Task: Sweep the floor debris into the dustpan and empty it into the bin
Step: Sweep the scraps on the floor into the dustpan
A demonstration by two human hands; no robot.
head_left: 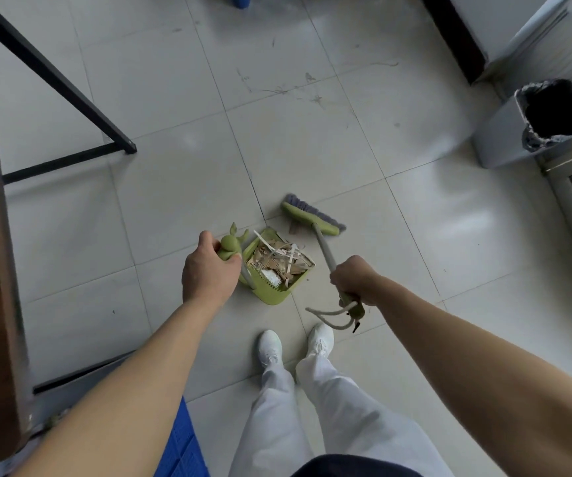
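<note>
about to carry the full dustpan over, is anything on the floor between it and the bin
Nothing fixed. Only bare tile lies between the dustpan and the bin, whose top is open. The broom, held by the right hand, has its head just past the dustpan's mouth on that side.

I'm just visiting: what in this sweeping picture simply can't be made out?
Head view only.
1. Inside the grey bin with black liner: too dark to see contents.
2. Blue object at the top: cut off by the frame edge.
3. Small brown scrap beside the green broom head: blurred, too small to identify.
4. Green plastic dustpan: handle stem partly covered by the left hand.
</note>
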